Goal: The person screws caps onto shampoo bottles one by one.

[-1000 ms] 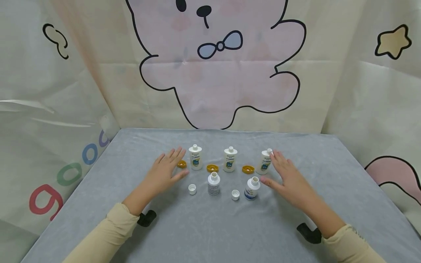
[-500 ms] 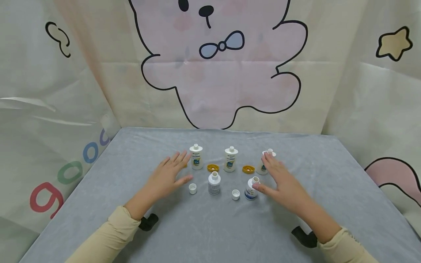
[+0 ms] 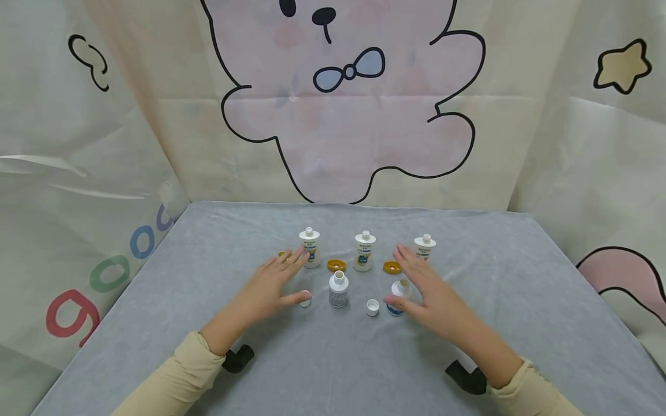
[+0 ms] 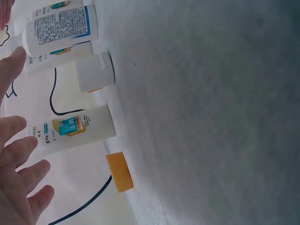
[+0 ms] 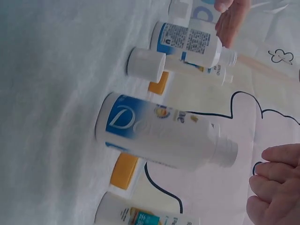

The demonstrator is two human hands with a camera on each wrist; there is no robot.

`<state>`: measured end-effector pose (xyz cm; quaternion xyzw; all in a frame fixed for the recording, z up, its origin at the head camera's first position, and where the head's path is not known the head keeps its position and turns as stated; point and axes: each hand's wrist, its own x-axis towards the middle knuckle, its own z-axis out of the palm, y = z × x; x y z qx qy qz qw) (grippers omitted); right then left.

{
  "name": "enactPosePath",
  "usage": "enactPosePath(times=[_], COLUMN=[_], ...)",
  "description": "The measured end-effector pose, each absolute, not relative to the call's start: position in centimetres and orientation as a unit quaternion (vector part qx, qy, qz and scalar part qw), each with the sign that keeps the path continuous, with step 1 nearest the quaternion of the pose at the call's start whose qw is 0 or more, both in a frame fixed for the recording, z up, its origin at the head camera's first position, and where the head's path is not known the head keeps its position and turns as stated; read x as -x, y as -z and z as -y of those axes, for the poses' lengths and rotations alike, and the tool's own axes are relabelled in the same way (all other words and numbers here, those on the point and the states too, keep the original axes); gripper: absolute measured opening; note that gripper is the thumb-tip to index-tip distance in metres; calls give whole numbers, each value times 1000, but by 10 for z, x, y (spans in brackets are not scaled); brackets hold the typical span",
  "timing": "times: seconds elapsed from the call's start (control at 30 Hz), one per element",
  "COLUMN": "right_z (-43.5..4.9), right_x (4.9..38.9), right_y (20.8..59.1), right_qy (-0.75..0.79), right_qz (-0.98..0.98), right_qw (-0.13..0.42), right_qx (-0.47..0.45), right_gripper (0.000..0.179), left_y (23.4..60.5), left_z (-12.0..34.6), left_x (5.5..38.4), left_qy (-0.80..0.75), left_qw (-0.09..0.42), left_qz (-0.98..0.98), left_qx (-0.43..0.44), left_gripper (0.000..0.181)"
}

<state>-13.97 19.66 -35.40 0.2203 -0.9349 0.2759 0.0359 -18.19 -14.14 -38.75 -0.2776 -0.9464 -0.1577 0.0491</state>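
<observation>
My left hand (image 3: 265, 292) hovers with fingers spread, its fingertips overlapping the left tall white bottle (image 3: 309, 238) in the head view. Its thumb partly hides a small white cap (image 3: 306, 303). My right hand (image 3: 434, 297), also spread and holding nothing, is over an uncapped white bottle with a blue label (image 3: 400, 288) and partly covers the right tall bottle (image 3: 425, 244). Between the hands stand another uncapped white bottle (image 3: 338, 292), a second white cap (image 3: 372, 307) and the middle tall bottle (image 3: 364, 254). In the right wrist view, the blue-labelled bottle (image 5: 154, 129) stands apart from the fingers.
Amber ring-shaped caps (image 3: 336, 265) lie among the tall bottles; another amber cap (image 3: 392, 267) sits near my right fingers, and one is mostly behind my left hand. A grey cloth (image 3: 333, 370) covers the table. A printed curtain (image 3: 333, 144) hangs behind it.
My right hand has moved left and inward, now overlapping the blue-labelled bottle. The left hand has shifted slightly right, over the left cap. Bottles and caps stay in place.
</observation>
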Motion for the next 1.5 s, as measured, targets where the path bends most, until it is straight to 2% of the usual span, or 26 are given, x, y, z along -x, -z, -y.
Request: enactPosePath(times=[0.6,1.0,1.2,1.4,1.5], right_z=[-169,-156,-150,-142,-139], right_x=[141,145,146,146,147], right_y=[359,365,366,370,370], right_qy=[-315,-324,-338,-345,-359], right_qz=[913,902,899,899,895], right_qw=[26,44,51,80,76], right_qx=[-258,-283,-274,-258,-252], right_gripper=[85,79,74,68,66], left_y=[390,392,394,397,399], left_z=[136,132,131,128,128], left_x=[180,180,182,184,186], left_qy=[183,266,301,333,347], left_qw=[39,-31,-33,-57,-66], left_qz=[938,929,921,917,913], left_qx=[292,257,247,211,204], left_gripper=[86,92,88,79,77])
